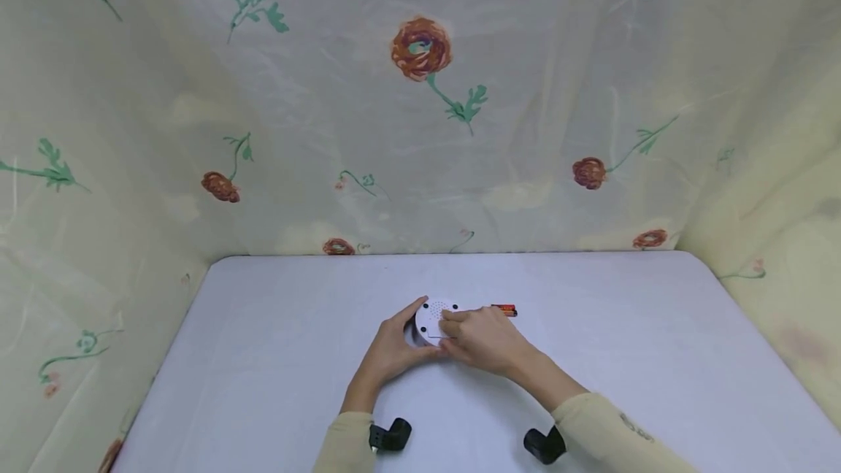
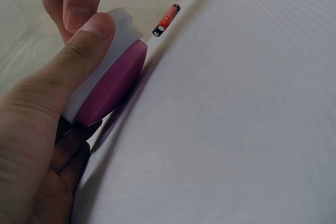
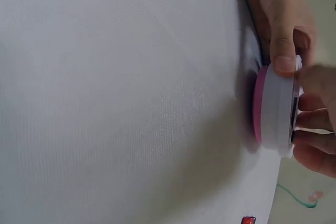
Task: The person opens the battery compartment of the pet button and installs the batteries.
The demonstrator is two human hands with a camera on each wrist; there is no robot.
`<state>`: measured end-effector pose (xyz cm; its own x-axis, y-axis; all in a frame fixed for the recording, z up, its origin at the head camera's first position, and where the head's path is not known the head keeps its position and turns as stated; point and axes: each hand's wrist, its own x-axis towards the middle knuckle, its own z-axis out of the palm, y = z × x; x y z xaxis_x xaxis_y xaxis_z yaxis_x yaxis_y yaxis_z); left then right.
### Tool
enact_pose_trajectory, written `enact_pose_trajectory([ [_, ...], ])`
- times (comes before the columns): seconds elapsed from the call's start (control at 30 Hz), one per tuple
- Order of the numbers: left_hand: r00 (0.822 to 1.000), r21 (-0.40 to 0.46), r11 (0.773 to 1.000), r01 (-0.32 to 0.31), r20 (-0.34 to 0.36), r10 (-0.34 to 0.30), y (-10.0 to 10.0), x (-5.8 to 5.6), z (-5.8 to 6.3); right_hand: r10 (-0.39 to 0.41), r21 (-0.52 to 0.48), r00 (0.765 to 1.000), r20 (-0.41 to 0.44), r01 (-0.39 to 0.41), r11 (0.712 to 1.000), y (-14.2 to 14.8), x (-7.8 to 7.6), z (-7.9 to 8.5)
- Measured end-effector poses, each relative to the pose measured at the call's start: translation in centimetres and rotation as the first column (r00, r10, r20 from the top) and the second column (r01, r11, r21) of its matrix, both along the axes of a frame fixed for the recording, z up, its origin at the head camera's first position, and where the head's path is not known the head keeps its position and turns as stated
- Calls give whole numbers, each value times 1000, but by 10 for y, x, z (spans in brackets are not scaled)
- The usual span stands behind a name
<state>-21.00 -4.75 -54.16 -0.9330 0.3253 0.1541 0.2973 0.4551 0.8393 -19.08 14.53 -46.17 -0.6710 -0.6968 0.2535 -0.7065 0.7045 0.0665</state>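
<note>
A round device (image 1: 430,315), white with a pink underside (image 2: 114,85), lies with its face of speaker holes and small black feet turned up. My left hand (image 1: 393,351) grips it by the rim, thumb (image 3: 284,51) on the near side and fingers round the far side. Over the device's right part is my right hand (image 1: 489,339), fingertips (image 3: 312,156) touching the upturned face beside a dark recess. These fingers cover much of that face, and whether they pinch something small is hidden. Just beyond the right hand lie red-and-black batteries (image 1: 506,309).
The white-covered table (image 1: 263,327) extends around the hands. Behind it and along both sides hangs a pale curtain (image 1: 315,130) printed with flowers. A black wrist camera (image 1: 392,435) sits on the left wrist, and another black camera (image 1: 545,445) on the right.
</note>
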Motion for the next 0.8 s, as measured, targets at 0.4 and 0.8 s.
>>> enact_pose_trajectory([
  [0.4, 1000, -1, 1000, -3, -12, 3, 0, -2, -1, 5, -139, 999, -40, -11, 990, 4, -3, -5],
  [0.8, 1000, 1, 1000, -22, 4, 22, -1, -1, -2, 17, -169, 999, -40, -23, 985, 2, 0, -21],
])
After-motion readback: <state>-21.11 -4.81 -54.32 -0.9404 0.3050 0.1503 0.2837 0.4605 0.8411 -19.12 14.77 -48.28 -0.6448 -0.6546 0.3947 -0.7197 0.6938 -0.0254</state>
